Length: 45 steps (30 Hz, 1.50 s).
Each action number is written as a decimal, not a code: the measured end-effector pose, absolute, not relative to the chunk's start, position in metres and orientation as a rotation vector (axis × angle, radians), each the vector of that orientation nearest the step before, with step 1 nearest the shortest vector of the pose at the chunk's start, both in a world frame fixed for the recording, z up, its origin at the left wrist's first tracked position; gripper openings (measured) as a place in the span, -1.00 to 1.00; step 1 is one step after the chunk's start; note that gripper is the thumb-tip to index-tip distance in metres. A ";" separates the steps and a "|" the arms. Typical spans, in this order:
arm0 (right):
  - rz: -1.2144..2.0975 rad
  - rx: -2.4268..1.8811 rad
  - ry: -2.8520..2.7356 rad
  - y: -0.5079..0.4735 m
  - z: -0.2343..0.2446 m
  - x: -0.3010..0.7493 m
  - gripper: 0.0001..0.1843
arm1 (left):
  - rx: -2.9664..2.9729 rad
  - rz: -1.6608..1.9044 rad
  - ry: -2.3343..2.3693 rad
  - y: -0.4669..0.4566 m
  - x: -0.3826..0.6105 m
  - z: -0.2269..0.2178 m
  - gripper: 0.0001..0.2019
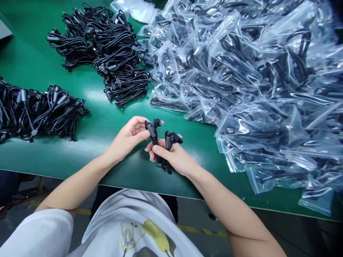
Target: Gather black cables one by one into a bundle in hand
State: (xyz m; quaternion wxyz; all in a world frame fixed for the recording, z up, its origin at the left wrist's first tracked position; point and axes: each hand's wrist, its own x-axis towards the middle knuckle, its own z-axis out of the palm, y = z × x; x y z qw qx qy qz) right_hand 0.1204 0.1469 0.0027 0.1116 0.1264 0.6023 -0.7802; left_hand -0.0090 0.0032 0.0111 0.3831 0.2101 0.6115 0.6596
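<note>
Near the front edge of the green table, my right hand [171,154] is closed around coiled black cables [163,162]; a connector [177,137] sticks out past its thumb. Thumb and fingers of my left hand [134,134] pinch the upper part of a bundled black cable [152,131], whose plug [158,122] points to the right. The bundles overlap between the hands, so I cannot tell how many there are. Part of the coils is hidden behind my right fingers.
A heap of bundled black cables [107,46] lies at the back left, and another cable pile [37,112] at the far left. Clear zip bags with black cables inside [241,89] cover the right side of the green table [107,103]. More clear plastic bags [139,10] lie at the back.
</note>
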 end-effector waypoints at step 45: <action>-2.106 0.654 2.011 0.138 0.004 0.123 -0.63 | 0.818 1.510 1.920 0.002 -0.018 0.008 -0.77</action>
